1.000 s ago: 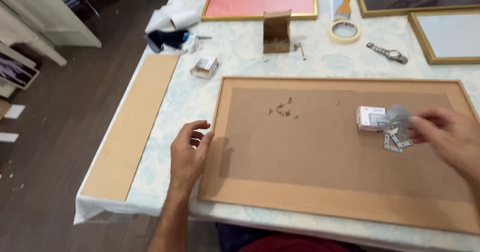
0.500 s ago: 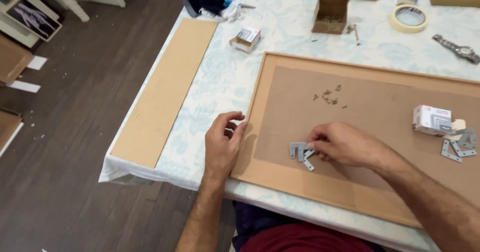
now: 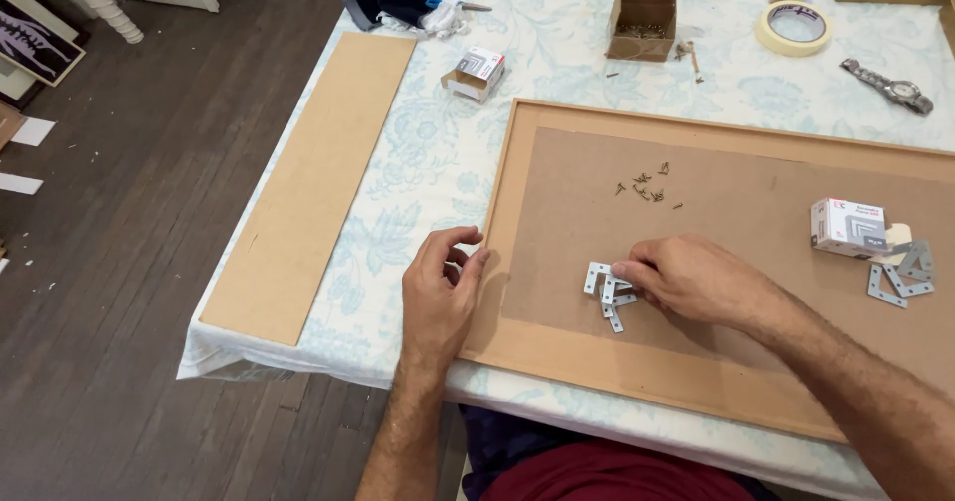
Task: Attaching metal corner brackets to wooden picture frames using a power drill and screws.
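Note:
A wooden picture frame [image 3: 497,262] lies face down on the table, its brown backing board up. My right hand [image 3: 686,277] rests on the backing board, its fingertips on a small pile of flat metal corner brackets [image 3: 604,292]. My left hand [image 3: 443,292] lies on the tablecloth against the frame's left edge, fingers loosely curled, holding nothing. A few small screws [image 3: 647,188] are scattered on the board farther back. A small white box [image 3: 848,227] and more loose brackets [image 3: 900,277] sit at the right of the board.
A long brown board [image 3: 313,178] lies along the table's left edge. Farther back are a small open box [image 3: 475,71], a cardboard box of screws [image 3: 642,13], a roll of tape [image 3: 793,26], a wristwatch [image 3: 887,86] and dark cloth [image 3: 393,1]. Wooden floor is at left.
My right hand has carried brackets from beside the white box at the right to the board's lower left and set them down. My left hand stays by the frame's edge.

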